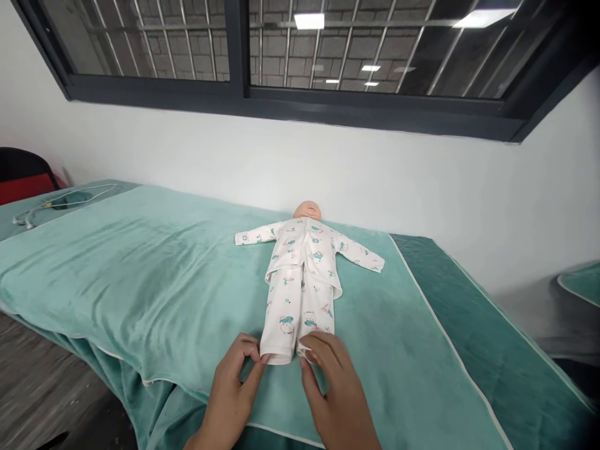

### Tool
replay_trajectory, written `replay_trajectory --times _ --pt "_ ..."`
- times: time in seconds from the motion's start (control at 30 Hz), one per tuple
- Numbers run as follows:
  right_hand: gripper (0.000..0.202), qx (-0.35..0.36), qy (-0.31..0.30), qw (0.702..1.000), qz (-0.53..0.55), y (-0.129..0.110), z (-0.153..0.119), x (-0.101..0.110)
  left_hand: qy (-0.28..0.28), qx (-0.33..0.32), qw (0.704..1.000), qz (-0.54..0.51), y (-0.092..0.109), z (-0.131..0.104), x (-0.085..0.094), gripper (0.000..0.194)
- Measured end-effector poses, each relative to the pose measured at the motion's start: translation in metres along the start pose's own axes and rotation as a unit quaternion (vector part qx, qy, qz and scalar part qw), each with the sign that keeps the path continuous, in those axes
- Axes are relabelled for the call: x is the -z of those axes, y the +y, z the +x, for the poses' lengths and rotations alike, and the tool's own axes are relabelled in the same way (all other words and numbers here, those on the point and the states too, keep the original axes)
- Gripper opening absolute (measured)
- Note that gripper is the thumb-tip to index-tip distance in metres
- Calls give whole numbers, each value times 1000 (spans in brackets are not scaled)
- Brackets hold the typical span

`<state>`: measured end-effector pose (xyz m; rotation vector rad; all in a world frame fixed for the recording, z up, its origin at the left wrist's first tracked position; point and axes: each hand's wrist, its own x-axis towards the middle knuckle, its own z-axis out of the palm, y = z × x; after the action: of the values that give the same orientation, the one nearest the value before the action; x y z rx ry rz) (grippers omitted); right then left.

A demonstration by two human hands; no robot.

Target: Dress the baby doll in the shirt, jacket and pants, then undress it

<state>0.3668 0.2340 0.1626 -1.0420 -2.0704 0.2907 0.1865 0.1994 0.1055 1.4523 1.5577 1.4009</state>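
Note:
A baby doll (307,209) lies on its back with its head toward the wall. It wears a white printed top (304,247), its sleeves spread to both sides, and matching white pants (284,306). My left hand (237,381) pinches the outer edge of the left pant cuff between thumb and fingertips. At the other leg, my right hand (330,378) grips the inner part of the cuff, its fingers covering most of that hem. No feet show at the leg openings.
A light green blanket (140,269) with wrinkles covers the bed, over a darker green sheet (469,312). A white cable (30,219) lies at the far left, near a red and black chair (25,175). Behind the bed stand a white wall (210,156) and a barred window.

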Motion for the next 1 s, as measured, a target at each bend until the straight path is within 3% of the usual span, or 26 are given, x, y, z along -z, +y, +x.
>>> replay_trajectory --times 0.13,0.3,0.53,0.7,0.8,0.87,0.93,1.0 --pt "24 -72 60 994 -55 28 -25 -2 31 30 998 35 -13 -5 4 16" --pt "5 -148 50 987 -23 41 -33 -4 43 59 996 44 -17 -8 2 17" --pt "14 -88 67 994 22 18 -19 30 42 58 997 37 -21 -13 4 23" --pt "11 -68 22 997 27 29 -34 33 38 65 996 38 -27 -13 8 25" --pt "6 -63 -48 996 48 43 -39 35 37 48 996 65 -29 5 16 24" --pt "11 -88 -81 991 66 59 -34 42 51 26 993 107 -33 31 24 25" --pt "18 -141 -67 986 55 85 -22 50 68 -14 983 167 -39 67 32 27" --pt "28 -216 2 976 -14 122 -3 56 84 -57 966 238 -46 108 39 33"
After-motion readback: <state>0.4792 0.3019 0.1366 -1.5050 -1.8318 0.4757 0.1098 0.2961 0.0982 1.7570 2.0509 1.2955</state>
